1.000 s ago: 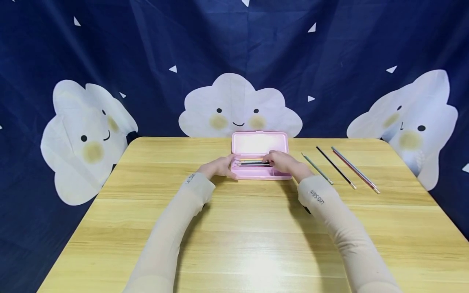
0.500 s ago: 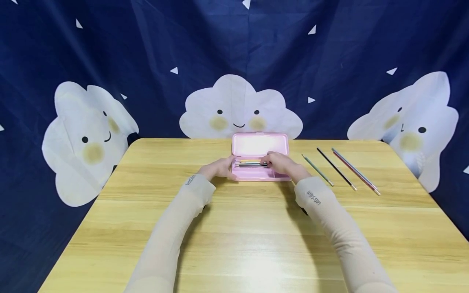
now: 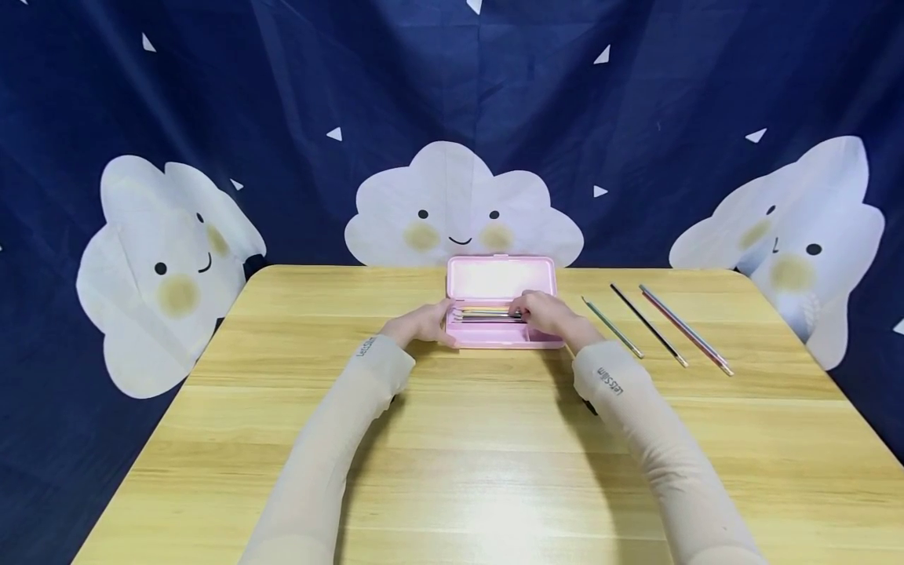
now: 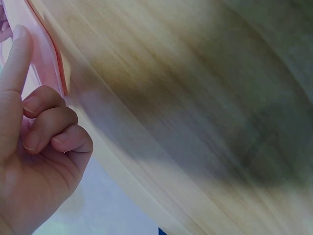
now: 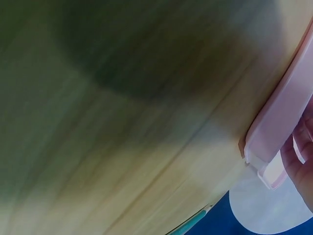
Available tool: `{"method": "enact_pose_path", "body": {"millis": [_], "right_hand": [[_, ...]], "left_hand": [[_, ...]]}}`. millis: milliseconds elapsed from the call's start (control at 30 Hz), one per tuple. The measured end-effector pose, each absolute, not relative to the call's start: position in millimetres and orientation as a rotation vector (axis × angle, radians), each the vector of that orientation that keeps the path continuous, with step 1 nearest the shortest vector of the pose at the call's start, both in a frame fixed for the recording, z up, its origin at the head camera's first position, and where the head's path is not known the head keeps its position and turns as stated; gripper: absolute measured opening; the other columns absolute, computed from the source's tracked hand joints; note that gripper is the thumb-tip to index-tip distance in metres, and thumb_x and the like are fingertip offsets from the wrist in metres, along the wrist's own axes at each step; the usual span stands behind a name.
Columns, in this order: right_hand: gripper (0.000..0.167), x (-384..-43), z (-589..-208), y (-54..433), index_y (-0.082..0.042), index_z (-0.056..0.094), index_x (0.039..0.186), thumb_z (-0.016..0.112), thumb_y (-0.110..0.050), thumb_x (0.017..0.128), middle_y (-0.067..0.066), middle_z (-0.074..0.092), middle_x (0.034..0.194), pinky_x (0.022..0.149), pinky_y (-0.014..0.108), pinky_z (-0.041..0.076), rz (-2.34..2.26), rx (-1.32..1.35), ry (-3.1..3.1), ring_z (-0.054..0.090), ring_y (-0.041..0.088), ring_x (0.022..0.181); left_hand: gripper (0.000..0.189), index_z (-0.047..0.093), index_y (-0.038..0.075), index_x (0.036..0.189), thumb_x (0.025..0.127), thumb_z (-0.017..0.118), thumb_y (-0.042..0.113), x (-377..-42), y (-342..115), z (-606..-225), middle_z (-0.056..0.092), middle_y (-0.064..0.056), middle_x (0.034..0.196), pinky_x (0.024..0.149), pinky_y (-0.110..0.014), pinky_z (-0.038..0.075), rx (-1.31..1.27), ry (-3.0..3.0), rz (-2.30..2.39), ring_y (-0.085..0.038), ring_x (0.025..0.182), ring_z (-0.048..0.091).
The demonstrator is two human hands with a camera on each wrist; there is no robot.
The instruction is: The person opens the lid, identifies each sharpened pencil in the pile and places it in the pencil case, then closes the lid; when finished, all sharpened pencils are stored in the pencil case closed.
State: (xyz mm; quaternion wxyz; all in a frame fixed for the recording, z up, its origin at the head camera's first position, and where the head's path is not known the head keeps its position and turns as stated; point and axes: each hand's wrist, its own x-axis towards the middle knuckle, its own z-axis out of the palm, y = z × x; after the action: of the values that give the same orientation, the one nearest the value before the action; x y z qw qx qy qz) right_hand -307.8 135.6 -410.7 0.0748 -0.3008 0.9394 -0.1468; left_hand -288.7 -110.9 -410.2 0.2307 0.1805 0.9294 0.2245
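A pink pencil case (image 3: 487, 335) lies at the far edge of the table, its lid (image 3: 501, 277) raised at the back. Several colored pencils (image 3: 480, 313) lie lengthwise in its rear compartment. My left hand (image 3: 424, 322) grips the case's left end, thumb and fingers spread over front and back corners. In the left wrist view, the left hand's other fingers (image 4: 51, 122) are curled beside the case. My right hand (image 3: 549, 314) reaches inside, bent fingers at the pencils' right ends; its fingertips are hidden. The right wrist view catches only part of that hand (image 5: 303, 156).
Right of the case, a green pencil (image 3: 613, 327), a black pencil (image 3: 648, 324) and a red and blue-grey pair of pencils (image 3: 685, 328) lie slanted on the wooden table (image 3: 452, 439). A dark blue cloud-print curtain (image 3: 282, 94) hangs behind the table.
My right hand slid slightly left along the pencils, then back right. The left hand and the case have stayed in place.
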Motion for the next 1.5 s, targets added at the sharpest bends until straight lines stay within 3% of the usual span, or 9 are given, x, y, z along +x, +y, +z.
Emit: {"method": "enact_pose_path", "body": {"millis": [167, 533, 967, 1200, 1500], "right_hand": [[0.031, -309.2, -412.2, 134.6, -0.004, 0.068, 0.102, 0.047, 0.009, 0.083, 0.010, 0.061, 0.092, 0.089, 0.038, 0.045, -0.447, -0.907, 2.827, 0.054, 0.023, 0.086], [0.026, -307.3, -411.0, 148.7, -0.002, 0.068, 0.097, 0.052, 0.010, 0.081, 0.010, 0.062, 0.086, 0.081, 0.039, 0.048, -0.501, -1.041, 2.844, 0.057, 0.023, 0.084], [0.020, -301.8, -403.5, 187.3, 0.006, 0.066, 0.100, 0.058, 0.007, 0.081, 0.011, 0.060, 0.080, 0.076, 0.042, 0.045, -0.628, -0.963, 2.848, 0.052, 0.025, 0.077], [0.018, -301.0, -405.2, 211.8, 0.006, 0.066, 0.097, 0.060, 0.006, 0.080, 0.007, 0.054, 0.072, 0.066, 0.036, 0.041, -0.670, -0.968, 2.880, 0.049, 0.021, 0.069], [0.018, -295.8, -406.9, 235.6, 0.008, 0.063, 0.098, 0.060, 0.006, 0.080, 0.010, 0.055, 0.073, 0.066, 0.036, 0.041, -0.712, -0.923, 2.900, 0.048, 0.022, 0.069]], "left_hand": [[0.097, 0.010, 0.001, 0.145, 0.077, 0.073, 0.029, -287.7, -110.1, -408.9, 0.029, -0.024, 0.143, 0.111, -0.036, 0.020, 0.493, 2.551, 0.611, -0.031, 0.132, 0.028], [0.097, 0.010, 0.001, 0.145, 0.077, 0.073, 0.029, -287.1, -110.5, -408.0, 0.032, -0.026, 0.141, 0.110, -0.037, 0.022, 0.514, 2.560, 0.610, -0.033, 0.130, 0.031], [0.098, 0.008, 0.002, 0.145, 0.077, 0.073, 0.029, -289.6, -111.7, -409.9, 0.028, -0.025, 0.143, 0.111, -0.036, 0.020, 0.503, 2.544, 0.619, -0.031, 0.132, 0.028], [0.096, 0.013, 0.000, 0.144, 0.075, 0.075, 0.026, -291.6, -111.3, -411.5, 0.035, -0.025, 0.139, 0.110, -0.037, 0.022, 0.552, 2.559, 0.656, -0.033, 0.129, 0.033], [0.098, 0.011, 0.002, 0.145, 0.075, 0.075, 0.027, -292.7, -112.1, -412.7, 0.031, -0.023, 0.142, 0.111, -0.036, 0.019, 0.534, 2.552, 0.656, -0.031, 0.131, 0.030]]}}
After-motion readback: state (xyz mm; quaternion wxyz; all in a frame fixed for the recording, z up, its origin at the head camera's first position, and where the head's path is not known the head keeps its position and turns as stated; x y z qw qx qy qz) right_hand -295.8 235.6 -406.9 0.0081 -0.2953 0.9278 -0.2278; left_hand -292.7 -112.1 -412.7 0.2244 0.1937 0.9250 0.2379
